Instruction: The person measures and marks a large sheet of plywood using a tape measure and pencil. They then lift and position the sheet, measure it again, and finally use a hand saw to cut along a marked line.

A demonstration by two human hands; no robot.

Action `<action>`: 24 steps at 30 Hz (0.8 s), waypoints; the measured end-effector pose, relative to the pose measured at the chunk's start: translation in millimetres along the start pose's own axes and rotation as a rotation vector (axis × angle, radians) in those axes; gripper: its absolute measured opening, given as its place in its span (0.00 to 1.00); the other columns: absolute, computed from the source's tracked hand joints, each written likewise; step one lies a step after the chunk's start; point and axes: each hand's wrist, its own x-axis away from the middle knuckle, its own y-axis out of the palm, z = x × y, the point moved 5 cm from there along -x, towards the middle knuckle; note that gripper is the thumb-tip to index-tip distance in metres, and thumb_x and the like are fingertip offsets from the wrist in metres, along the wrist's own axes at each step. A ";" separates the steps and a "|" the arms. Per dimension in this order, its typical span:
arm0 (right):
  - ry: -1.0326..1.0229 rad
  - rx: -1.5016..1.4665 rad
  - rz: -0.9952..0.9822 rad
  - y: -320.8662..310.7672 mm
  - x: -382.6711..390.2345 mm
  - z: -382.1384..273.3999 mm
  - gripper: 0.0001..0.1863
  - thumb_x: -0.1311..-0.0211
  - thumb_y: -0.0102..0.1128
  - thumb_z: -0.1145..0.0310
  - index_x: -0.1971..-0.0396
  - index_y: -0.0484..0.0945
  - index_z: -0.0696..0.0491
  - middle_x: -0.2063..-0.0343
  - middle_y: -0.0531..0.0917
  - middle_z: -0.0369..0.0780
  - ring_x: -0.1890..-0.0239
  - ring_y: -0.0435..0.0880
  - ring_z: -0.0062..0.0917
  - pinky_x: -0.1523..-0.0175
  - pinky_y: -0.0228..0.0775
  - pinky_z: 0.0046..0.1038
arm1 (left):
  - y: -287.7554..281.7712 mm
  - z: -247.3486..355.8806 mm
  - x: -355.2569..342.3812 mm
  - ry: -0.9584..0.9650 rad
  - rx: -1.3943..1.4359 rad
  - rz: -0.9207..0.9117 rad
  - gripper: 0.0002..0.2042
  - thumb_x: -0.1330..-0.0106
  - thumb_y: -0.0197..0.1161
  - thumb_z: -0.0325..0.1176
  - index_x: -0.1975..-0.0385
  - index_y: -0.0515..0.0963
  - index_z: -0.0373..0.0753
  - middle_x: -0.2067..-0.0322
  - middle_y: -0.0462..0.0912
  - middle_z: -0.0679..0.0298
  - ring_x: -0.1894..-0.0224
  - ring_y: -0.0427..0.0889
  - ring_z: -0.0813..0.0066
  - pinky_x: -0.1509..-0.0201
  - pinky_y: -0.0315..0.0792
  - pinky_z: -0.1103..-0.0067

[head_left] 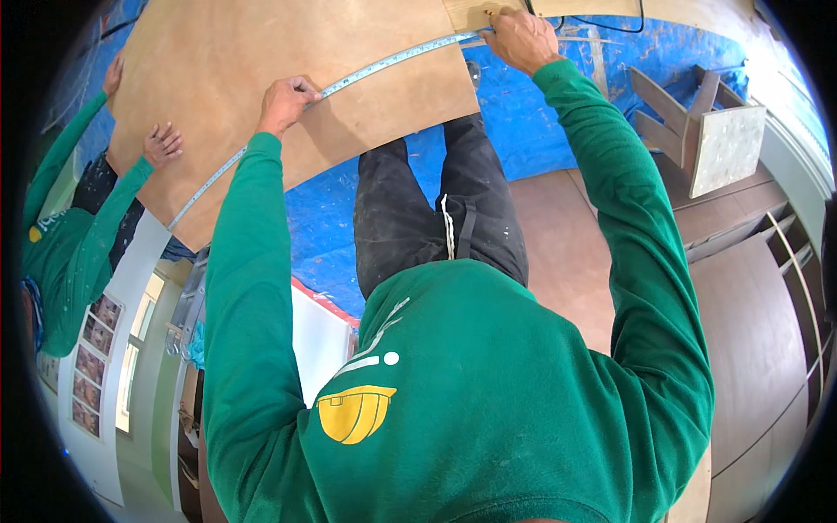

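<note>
The left hand (286,101) pinches a tape measure (384,63) flat against a plywood sheet (227,70), just inside its lower edge. The right hand (520,39) grips the tape's far end at the sheet's corner. Beyond the left hand, a co-worker's hands (162,143) steady the sheet's far edge; a blue tarp (540,113) lies below.

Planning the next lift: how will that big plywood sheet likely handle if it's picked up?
The plywood sheet looks thin and wide, so it would probably flex and feel awkward rather than heavy. A co-worker's hand steadies its far edge, suggesting two people. The tape measure lying across it would likely slide off.
</note>
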 end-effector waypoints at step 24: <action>-0.042 0.009 0.047 -4.2 4.4 -3.5 0.18 0.34 0.65 0.54 0.61 0.89 0.54 0.60 0.89 0.46 0.57 0.89 0.47 0.52 0.82 0.47 | -0.2 -1.6 -1.3 0.022 -0.007 0.019 0.09 0.42 0.78 0.37 0.71 0.89 0.40 0.77 0.84 0.65 0.73 0.80 0.73 0.66 0.74 0.71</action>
